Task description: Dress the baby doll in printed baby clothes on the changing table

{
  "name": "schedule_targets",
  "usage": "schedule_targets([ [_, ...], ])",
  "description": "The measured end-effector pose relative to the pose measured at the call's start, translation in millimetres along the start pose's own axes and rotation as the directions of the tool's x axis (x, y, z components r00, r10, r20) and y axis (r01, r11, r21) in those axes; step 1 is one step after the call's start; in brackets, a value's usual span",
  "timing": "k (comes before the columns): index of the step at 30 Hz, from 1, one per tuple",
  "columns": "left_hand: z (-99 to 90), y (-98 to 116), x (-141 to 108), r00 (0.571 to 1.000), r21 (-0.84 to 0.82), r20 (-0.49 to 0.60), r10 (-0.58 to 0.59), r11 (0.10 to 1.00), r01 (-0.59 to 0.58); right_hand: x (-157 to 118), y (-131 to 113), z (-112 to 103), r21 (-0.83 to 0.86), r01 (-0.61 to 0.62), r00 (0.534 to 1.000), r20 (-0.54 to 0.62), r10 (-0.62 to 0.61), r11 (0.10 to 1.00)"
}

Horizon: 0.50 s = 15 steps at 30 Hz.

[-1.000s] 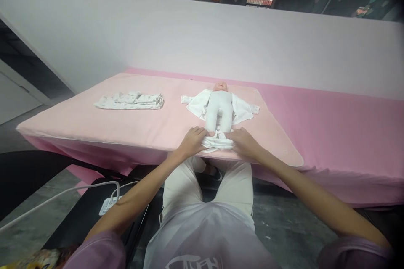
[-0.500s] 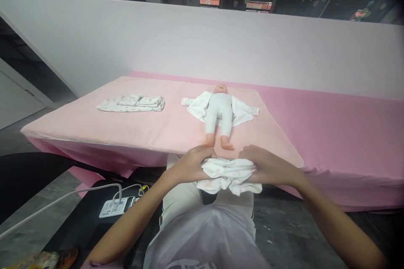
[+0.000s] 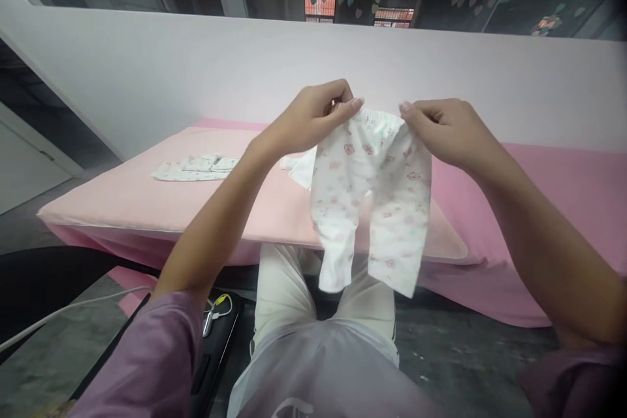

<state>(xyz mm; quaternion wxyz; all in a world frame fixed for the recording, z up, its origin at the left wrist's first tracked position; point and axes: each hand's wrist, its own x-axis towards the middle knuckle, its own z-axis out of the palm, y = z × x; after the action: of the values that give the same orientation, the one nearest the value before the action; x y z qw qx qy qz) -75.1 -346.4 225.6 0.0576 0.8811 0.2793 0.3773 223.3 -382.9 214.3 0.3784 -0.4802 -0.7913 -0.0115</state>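
A pair of white baby pants point(image 3: 372, 176) with small reddish prints hangs upright in front of me, its legs dangling past the table edge. My left hand point(image 3: 326, 111) pinches the left end of the gathered waistband. At the other end, my right hand point(image 3: 441, 124) grips the waistband between thumb and fingers. Behind the pants the doll is hidden; only part of a white baby top point(image 3: 301, 168) shows to the left. Folded printed baby clothes point(image 3: 196, 168) lie farther left on the pale pink mat point(image 3: 147, 202).
A pink cloth point(image 3: 539, 209) covers the table under the mat. A white wall point(image 3: 147, 65) with windows above stands behind it. On my left a black chair point(image 3: 220, 339) holds a device with a white cable point(image 3: 73, 313). My legs point(image 3: 284, 281) are below the table edge.
Both hands have risen from my lap with the bunched white cloth, which now hangs unfolded as pants. They now block the view of the doll.
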Motion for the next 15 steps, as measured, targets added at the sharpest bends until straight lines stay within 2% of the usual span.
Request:
schedule_targets([
  [4,-10.6,-2.4,28.5,0.997,0.149,0.043,0.072,0.986,-0.077,14.7,4.4,-5.0,0.013,0.058,0.995,0.079,-0.059,0.998],
  [8,-24.3,-1.4,34.3,0.988,0.217,0.065,0.142,0.964,-0.153,9.0,1.9,-16.9,-0.028,0.137,0.985,0.108,-0.133,0.99],
  [12,-34.4,-1.8,31.8,0.978,0.276,0.111,0.179,0.939,-0.204,-0.9,9.9,-20.3,-0.186,0.291,0.953,-0.035,-0.302,0.938],
  [15,-36.5,1.3,29.6,0.967,0.294,0.157,0.202,0.925,-0.241,-5.2,17.2,-15.3,-0.281,0.332,0.908,-0.163,-0.386,0.9],
])
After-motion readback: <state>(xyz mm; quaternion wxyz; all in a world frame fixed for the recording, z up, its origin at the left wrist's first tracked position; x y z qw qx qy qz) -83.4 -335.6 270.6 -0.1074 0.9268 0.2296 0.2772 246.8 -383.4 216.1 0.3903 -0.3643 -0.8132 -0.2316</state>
